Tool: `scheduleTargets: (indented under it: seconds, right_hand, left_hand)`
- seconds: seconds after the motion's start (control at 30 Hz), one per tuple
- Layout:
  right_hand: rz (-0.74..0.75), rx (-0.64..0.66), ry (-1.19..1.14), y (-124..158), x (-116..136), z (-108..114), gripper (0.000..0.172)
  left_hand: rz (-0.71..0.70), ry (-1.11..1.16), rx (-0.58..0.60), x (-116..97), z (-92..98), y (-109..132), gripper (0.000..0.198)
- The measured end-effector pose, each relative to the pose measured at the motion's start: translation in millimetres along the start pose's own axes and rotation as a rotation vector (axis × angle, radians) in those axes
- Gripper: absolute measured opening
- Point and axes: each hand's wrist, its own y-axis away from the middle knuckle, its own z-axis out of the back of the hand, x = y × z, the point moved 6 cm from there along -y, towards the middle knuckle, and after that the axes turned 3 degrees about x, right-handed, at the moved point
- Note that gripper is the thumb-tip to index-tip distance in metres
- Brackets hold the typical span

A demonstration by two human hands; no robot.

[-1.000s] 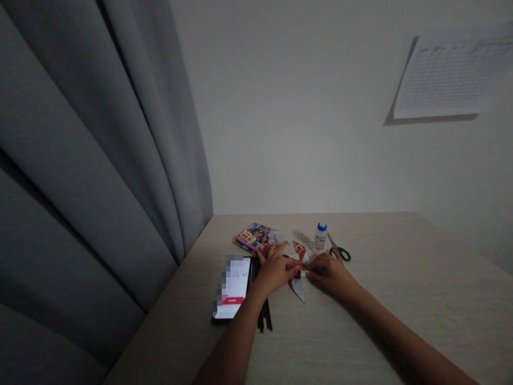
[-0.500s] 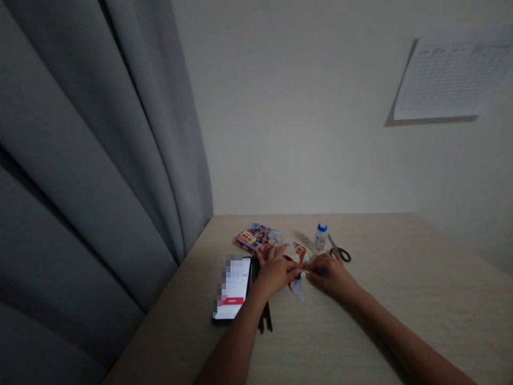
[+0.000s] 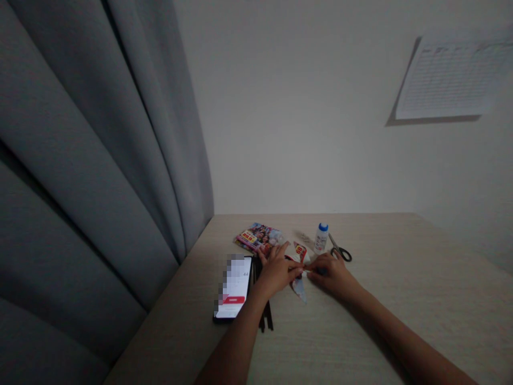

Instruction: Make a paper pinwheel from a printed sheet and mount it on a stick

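Between my hands lies a folded piece of printed paper (image 3: 299, 289), with pointed flaps sticking out above and below like a pinwheel. My left hand (image 3: 276, 270) rests over its left side, thumb and forefinger closed on the paper near the middle, the other fingers spread on the table. From the right, my right hand (image 3: 331, 271) pinches at the paper's centre; its fingertips partly hide what they grip. A glue bottle with a blue cap (image 3: 321, 239) stands just beyond the right hand. Scissors with dark handles (image 3: 342, 254) lie beside the bottle, partly behind that hand.
A phone with a lit screen (image 3: 234, 291) lies left of my left forearm. Thin dark sticks (image 3: 269, 318) pass under that forearm. A colourful printed leaflet (image 3: 258, 237) lies behind the left hand. A grey curtain (image 3: 160, 133) borders the table's left side; a wall stands behind.
Both hands stay at the paper with almost the same grip. The whole view has shifted very slightly.
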Motion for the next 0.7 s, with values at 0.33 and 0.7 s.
scheduleTargets:
  seconds: [0.33, 0.7]
  right_hand:
    - [-0.009, 0.025, -0.021, -0.2, -2.5, -1.4, 0.022]
    - [0.017, 0.011, 0.007, -0.3, 0.0, -0.1, 0.021]
  left_hand:
    - [-0.012, 0.016, -0.015, -0.4, 5.6, 0.9, 0.029]
    - [-0.004, -0.033, 0.008, 2.8, 3.8, 1.6, 0.028]
